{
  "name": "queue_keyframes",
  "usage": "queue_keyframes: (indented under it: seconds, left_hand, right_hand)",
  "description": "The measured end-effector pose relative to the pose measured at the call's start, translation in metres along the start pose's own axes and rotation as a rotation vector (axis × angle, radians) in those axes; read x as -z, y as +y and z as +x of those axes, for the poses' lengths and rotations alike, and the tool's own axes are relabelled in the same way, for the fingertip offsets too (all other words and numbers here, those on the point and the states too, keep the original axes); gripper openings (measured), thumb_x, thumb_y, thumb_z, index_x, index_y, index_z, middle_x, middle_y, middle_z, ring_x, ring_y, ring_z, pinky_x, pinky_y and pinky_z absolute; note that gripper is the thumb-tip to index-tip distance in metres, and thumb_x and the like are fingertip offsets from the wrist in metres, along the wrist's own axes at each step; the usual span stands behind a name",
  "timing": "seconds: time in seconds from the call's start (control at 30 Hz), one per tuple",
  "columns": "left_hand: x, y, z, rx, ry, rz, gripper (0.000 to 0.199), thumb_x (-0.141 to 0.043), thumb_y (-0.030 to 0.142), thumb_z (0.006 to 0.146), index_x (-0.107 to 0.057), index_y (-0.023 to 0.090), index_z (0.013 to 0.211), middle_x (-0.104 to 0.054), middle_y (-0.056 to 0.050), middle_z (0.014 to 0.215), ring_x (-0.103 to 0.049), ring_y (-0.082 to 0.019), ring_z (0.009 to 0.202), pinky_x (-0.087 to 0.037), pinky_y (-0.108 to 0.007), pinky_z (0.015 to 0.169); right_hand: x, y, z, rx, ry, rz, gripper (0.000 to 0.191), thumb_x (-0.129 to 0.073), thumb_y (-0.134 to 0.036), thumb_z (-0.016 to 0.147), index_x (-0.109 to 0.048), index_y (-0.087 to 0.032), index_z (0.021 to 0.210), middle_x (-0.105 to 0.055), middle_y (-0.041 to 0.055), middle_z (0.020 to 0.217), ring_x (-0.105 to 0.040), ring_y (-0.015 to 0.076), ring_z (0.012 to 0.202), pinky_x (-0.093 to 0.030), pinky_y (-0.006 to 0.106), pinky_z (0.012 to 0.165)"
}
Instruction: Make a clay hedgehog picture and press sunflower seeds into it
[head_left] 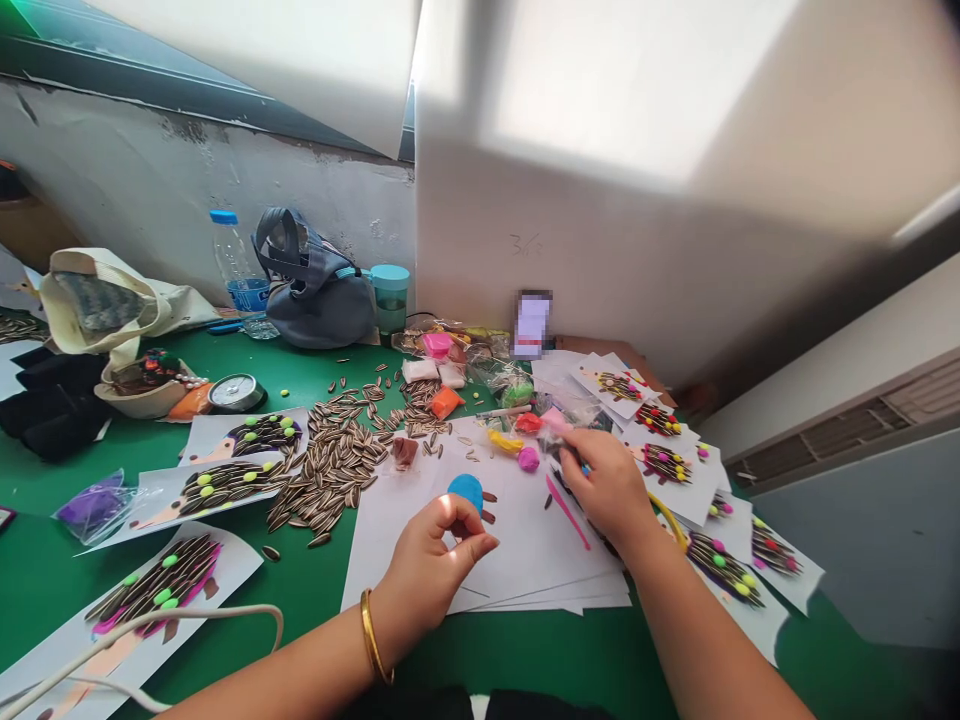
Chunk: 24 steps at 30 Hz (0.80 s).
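On the white paper (397, 545) lies a flat blue clay shape (466, 489) with brown clay pieces (489, 507) at its right side. My left hand (439, 545) is just in front of it, fingers curled towards the thumb; whatever they may hold is hidden. A gold bangle is on that wrist. My right hand (609, 487) is closed at the fingertips on a small clear plastic bag (553, 442). Close to it are a magenta clay ball (529, 459), yellow clay (505, 442), red clay (528, 422) and a pink modelling tool (568, 512).
Sunflower seeds (330, 470) are heaped left of the paper. Finished hedgehog cards (161, 590) lie on both sides of the green table. A phone (532, 325) leans at the back, near a grey bag (322, 300) and a bottle (244, 270). A white cable (187, 612) crosses front left.
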<state>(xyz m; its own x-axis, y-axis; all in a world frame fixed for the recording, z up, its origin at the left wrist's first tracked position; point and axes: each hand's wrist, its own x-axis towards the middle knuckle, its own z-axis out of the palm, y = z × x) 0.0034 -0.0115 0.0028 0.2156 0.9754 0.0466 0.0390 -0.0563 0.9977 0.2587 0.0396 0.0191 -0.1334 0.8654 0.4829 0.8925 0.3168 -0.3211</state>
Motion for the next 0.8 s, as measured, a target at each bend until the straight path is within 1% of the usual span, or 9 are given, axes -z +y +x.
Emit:
queue_keyframes:
  seconds: [0.1, 0.2, 0.3, 0.37, 0.43, 0.53, 0.63, 0.73, 0.8]
  left_hand:
    - [0.0, -0.001, -0.001, 0.007, -0.013, 0.038, 0.013, -0.072, 0.031, 0.075, -0.065, 0.02, 0.076, -0.069, -0.003, 0.082, -0.063, -0.019, 0.076, -0.052, -0.032, 0.073]
    - [-0.001, -0.003, -0.003, -0.012, -0.037, 0.056, 0.012, -0.069, 0.031, 0.079, -0.069, 0.021, 0.086, -0.072, -0.005, 0.09, -0.065, -0.019, 0.081, -0.054, -0.034, 0.078]
    - [-0.001, -0.006, -0.005, -0.018, -0.085, 0.039, 0.022, -0.059, 0.033, 0.089, -0.067, 0.021, 0.106, -0.072, -0.006, 0.093, -0.066, -0.018, 0.079, -0.054, -0.034, 0.076]
    - [-0.001, -0.007, -0.007, -0.033, -0.103, 0.053, 0.028, -0.05, 0.034, 0.095, -0.061, 0.021, 0.118, -0.069, -0.003, 0.084, -0.065, -0.018, 0.077, -0.053, -0.033, 0.074]
    - [-0.001, -0.008, -0.009, -0.063, -0.089, 0.102, 0.03, -0.045, 0.034, 0.099, -0.055, 0.022, 0.125, -0.065, -0.002, 0.08, -0.064, -0.018, 0.079, -0.052, -0.033, 0.074]
    - [-0.001, -0.007, -0.01, -0.108, -0.049, 0.168, 0.03, -0.045, 0.032, 0.1, -0.051, 0.023, 0.127, -0.063, -0.003, 0.088, -0.063, -0.018, 0.084, -0.051, -0.033, 0.077]
    - [-0.002, -0.007, -0.01, -0.135, -0.045, 0.161, 0.032, -0.05, 0.028, 0.097, -0.049, 0.024, 0.129, -0.065, -0.004, 0.099, -0.063, -0.018, 0.093, -0.051, -0.036, 0.085]
    - [-0.003, -0.007, -0.008, -0.094, -0.063, 0.105, 0.037, -0.055, 0.03, 0.095, -0.047, 0.024, 0.131, -0.069, -0.005, 0.109, -0.065, -0.019, 0.101, -0.051, -0.037, 0.091]
    - [-0.003, -0.008, -0.007, -0.046, -0.071, 0.079, 0.041, -0.058, 0.033, 0.094, -0.047, 0.023, 0.133, -0.071, -0.006, 0.111, -0.067, -0.02, 0.101, -0.052, -0.038, 0.091]
  right_hand:
    - [-0.01, 0.018, 0.012, -0.096, -0.076, -0.173, 0.027, -0.051, -0.02, 0.089, -0.071, -0.023, 0.106, -0.072, 0.0062, 0.11, -0.062, 0.0256, 0.105, -0.042, 0.041, 0.091]
    - [-0.019, 0.025, 0.014, -0.092, -0.146, -0.192, 0.033, -0.051, -0.014, 0.084, -0.073, -0.025, 0.106, -0.073, 0.0048, 0.11, -0.062, 0.0257, 0.106, -0.042, 0.041, 0.091]
    - [-0.019, 0.018, 0.008, -0.081, -0.09, -0.168, 0.035, -0.051, -0.016, 0.086, -0.07, -0.024, 0.115, -0.07, 0.0074, 0.12, -0.059, 0.0288, 0.114, -0.042, 0.046, 0.094]
    - [-0.015, 0.006, 0.001, -0.037, -0.004, -0.094, 0.034, -0.05, -0.021, 0.09, -0.068, -0.022, 0.119, -0.068, 0.0094, 0.123, -0.057, 0.0301, 0.116, -0.042, 0.049, 0.096]
    - [-0.009, -0.014, -0.009, 0.062, 0.026, 0.069, 0.03, -0.05, -0.023, 0.093, -0.068, -0.022, 0.116, -0.069, 0.0095, 0.116, -0.059, 0.0276, 0.11, -0.045, 0.047, 0.097]
    - [-0.002, -0.05, -0.028, 0.165, -0.083, 0.352, 0.028, -0.052, -0.022, 0.095, -0.065, -0.025, 0.12, -0.068, 0.0083, 0.11, -0.059, 0.0242, 0.106, -0.049, 0.042, 0.093]
    - [-0.003, -0.078, -0.043, 0.216, -0.174, 0.542, 0.03, -0.056, -0.021, 0.094, -0.063, -0.027, 0.122, -0.066, 0.0071, 0.104, -0.06, 0.0216, 0.098, -0.052, 0.038, 0.086]
    - [-0.007, -0.088, -0.049, 0.203, -0.171, 0.631, 0.028, -0.06, -0.022, 0.093, -0.065, -0.028, 0.12, -0.065, 0.0059, 0.1, -0.06, 0.0207, 0.094, -0.052, 0.037, 0.083]
    - [-0.01, -0.087, -0.049, 0.169, -0.149, 0.659, 0.024, -0.061, -0.022, 0.093, -0.067, -0.028, 0.115, -0.064, 0.0053, 0.096, -0.06, 0.02, 0.092, -0.053, 0.035, 0.081]
